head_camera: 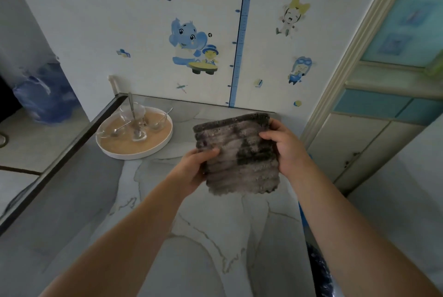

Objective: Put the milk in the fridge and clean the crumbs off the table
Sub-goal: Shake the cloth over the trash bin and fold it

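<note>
A: What do the two hands have?

B: A grey ribbed cloth [237, 152], folded to a rough square and held up above the counter [215, 248], clear of it. The left hand [194, 169] pinches its left edge, thumb across the front face and fingers behind. The right hand [285, 148] clamps the right edge, its fingers curled over the front. Each grip is closed on the cloth.

A: Any containers?

B: One, up and to the left of the left grip, near the counter's far left corner: a round white tray [134, 152] with a tan floor. It sits flat on the counter, well apart from the cloth.

A: And in it?

B: Clear glass dishes [136, 117], clustered toward the back of the tray, with metal spoons [130, 105] in them, one handle standing nearly upright. Whether the dishes hold anything I cannot tell; the glass is too blurred.

A: The milk, the crumbs?

B: No milk shows in this view, and the marbled counter below the grips is too soft in focus to pick out crumbs. Behind the cloth, the wall [96, 21] carries cartoon stickers.
</note>
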### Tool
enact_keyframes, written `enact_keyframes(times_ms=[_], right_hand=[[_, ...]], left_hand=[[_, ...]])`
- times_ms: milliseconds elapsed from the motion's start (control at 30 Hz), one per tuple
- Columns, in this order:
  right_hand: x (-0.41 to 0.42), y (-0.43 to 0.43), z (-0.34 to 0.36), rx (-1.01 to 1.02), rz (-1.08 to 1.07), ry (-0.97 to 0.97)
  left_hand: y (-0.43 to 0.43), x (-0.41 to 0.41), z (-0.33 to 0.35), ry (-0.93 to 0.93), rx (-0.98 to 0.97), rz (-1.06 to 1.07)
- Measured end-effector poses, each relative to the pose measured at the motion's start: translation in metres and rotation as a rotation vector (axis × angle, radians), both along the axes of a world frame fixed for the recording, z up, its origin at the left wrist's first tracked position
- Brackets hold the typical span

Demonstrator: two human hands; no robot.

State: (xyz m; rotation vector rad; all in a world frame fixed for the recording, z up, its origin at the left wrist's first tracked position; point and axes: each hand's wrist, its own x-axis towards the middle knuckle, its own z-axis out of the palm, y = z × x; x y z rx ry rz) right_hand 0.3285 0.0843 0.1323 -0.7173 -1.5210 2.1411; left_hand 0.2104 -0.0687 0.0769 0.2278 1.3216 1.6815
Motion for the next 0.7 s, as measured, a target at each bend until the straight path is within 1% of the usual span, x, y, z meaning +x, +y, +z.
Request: enact_keyframes(times_ms=[67, 167, 267, 333, 467, 567, 700], right_hand=[[-0.010, -0.020, -0.005, -0.010, -0.050, 0.004], [-0.020, -0.051, -0.011, -0.026, -0.062, 0.000], [-0.021, -0.080, -0.024, 0.061, 0.040, -0.129], [-0.020, -0.096, -0.036, 0.123, 0.060, -0.201], [-0.026, -0.110, -0.049, 0.118, -0.051, -0.244], [-0.030, -0.111, -0.054, 0.127, -0.164, -0.294], [-0.028, -0.099, -0.059, 0.124, -0.275, -0.324]], left_hand=[[-0.018, -0.016, 0.002, -0.035, 0.015, 0.015], [-0.041, -0.038, 0.008, -0.003, -0.005, 0.039], [-0.059, -0.053, 0.007, 0.038, -0.045, 0.020], [-0.068, -0.063, 0.004, 0.063, -0.081, -0.007], [-0.077, -0.075, -0.008, 0.041, -0.112, -0.093], [-0.078, -0.082, -0.014, 0.008, -0.086, -0.193], [-0.061, -0.090, -0.018, 0.040, -0.031, -0.301]])
